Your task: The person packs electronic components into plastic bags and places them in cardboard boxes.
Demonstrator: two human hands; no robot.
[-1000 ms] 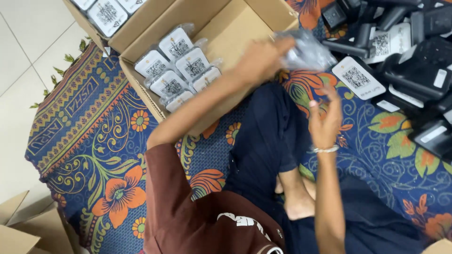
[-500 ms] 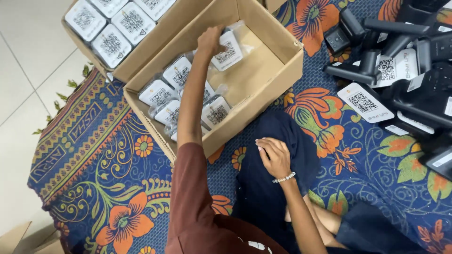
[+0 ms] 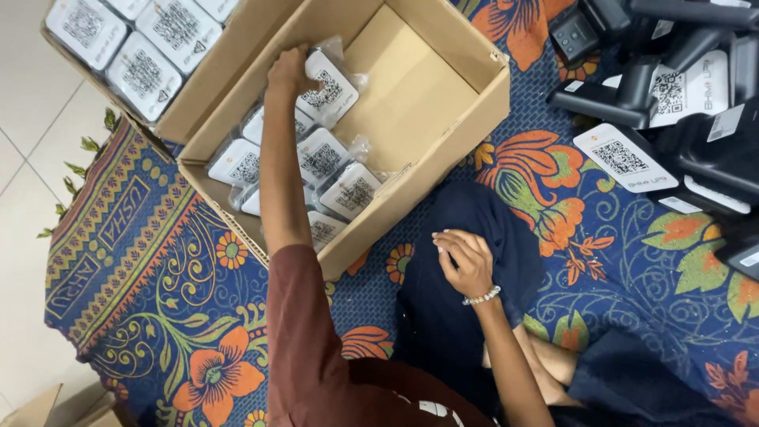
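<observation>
The left arm is extending fully forward, elbow nearly straight, with a dark red sleeve covering the upper arm and the forearm bare. The left hand (image 3: 291, 73) is turning palm down, fingers curling closed around what it is gripping, and the thumb is sitting on the near side of the grip. The right arm is bending at the elbow and lying close to the body, forearm angling up toward the wrist, which is wearing a beaded bracelet. The right hand (image 3: 465, 259) is resting on the knee, fingers loosely curling inward, gripping nothing, well apart from the left hand's grip.
</observation>
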